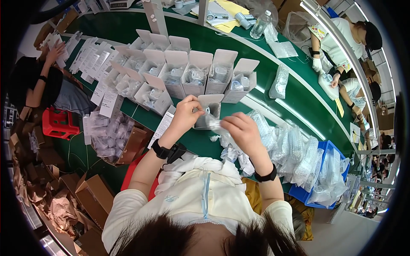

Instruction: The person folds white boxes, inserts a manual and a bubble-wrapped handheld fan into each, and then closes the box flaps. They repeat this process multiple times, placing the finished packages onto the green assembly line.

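Observation:
A clear plastic bag (210,121) stretches between my hands, in front of and over a small open white box (210,99) with its lid flap up. My left hand (186,114) is closed, its thumb and fingertips pinching the bag's edge at the box's left side. From the right, my right hand (241,130) closes on the bag's other side; motion blurs its fingertips. What lies in this box is mostly hidden by the bag and my fingers. Beyond my hands stand several open white boxes (196,76), each holding bagged white and grey parts.
Bubble-wrap pouches (294,145) are heaped at right, some in a blue bin (302,194). A carton (136,145) of bagged parts and a red stool (60,123) stand at left. Printed sheets (112,101) lie behind. Another pouch (279,81) rests on the green belt (299,112). Co-workers sit at both sides.

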`<state>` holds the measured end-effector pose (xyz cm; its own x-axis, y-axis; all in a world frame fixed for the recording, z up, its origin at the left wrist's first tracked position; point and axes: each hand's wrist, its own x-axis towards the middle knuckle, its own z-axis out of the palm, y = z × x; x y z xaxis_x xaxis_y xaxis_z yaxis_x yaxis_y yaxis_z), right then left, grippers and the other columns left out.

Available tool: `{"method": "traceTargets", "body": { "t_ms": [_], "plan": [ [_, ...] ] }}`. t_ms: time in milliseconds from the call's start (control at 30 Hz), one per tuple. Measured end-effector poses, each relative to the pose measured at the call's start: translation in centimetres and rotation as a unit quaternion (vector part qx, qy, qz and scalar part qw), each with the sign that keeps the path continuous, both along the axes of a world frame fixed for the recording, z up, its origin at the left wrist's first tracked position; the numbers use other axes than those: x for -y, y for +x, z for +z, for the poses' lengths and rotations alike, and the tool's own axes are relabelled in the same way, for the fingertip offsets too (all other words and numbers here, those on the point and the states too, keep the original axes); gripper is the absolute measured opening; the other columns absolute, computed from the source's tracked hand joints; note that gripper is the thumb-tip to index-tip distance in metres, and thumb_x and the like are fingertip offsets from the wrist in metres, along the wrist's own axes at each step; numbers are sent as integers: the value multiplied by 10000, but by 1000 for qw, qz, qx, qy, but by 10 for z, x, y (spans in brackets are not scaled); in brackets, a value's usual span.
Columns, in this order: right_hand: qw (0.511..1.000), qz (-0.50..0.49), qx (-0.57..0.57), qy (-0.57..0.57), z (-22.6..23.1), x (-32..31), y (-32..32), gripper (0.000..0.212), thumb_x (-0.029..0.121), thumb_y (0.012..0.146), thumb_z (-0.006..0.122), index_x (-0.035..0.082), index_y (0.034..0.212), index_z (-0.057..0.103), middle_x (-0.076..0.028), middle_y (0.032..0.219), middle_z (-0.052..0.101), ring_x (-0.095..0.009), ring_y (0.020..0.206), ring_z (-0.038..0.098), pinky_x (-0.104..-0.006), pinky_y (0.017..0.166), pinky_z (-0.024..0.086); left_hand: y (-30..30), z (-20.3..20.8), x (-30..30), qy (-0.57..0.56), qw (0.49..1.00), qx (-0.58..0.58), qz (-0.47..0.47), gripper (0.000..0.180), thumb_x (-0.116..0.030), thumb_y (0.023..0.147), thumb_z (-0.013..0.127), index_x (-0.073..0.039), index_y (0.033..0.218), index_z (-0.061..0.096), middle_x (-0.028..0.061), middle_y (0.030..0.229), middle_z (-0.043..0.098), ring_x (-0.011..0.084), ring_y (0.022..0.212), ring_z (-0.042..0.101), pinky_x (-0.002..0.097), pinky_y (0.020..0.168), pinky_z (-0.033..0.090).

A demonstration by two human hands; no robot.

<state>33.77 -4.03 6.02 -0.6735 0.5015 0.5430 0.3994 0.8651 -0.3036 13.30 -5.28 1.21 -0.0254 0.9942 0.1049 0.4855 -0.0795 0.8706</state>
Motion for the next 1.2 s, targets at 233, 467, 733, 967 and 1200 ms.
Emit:
{"method": "traceTargets", "body": {
  "t_ms": [233,467,733,967,1200],
  "plan": [
    [959,113,256,47,-34,-26,-63,232,121,600,605,49,820,589,-28,924,554,-189,911,501,-321,739,420,-13,-18,-7,37,999,25,1,145,8,650,634,30,783,579,101,795,521,252,692,552,311,627,436],
    [992,-49,-114,-26,-58,-15,-12,520,246,626,715,52,1067,520,-94,1107,493,-250,1044,451,-351,836,393,-56,-25,64,-21,986,-125,109,456,-91,686,657,-8,1093,468,142,973,515,280,874,548,326,711,471],
    [893,-80,-147,-419,-197,7,-36,933,179,529,803,31,1274,260,-108,1189,431,-270,1093,423,-340,935,342,-52,-47,97,-274,902,-327,71,888,-220,550,755,-23,1247,241,212,1126,379,391,1057,408,432,804,422],
    [900,-140,-176,-373,-192,-20,-85,1006,126,529,775,46,1335,180,-192,1245,351,-355,1141,357,-389,962,313,-93,67,145,-226,935,-269,-50,944,-206,523,772,5,1255,214,213,1095,396,386,1019,438,395,860,398],
    [936,-285,21,-203,-124,-32,7,517,68,597,680,46,1090,525,-146,1042,509,-312,1014,448,-365,873,389,-63,71,108,-167,941,-15,-292,1067,-219,522,797,17,1315,123,220,1241,310,349,1159,356,340,977,297]
  ]
}}
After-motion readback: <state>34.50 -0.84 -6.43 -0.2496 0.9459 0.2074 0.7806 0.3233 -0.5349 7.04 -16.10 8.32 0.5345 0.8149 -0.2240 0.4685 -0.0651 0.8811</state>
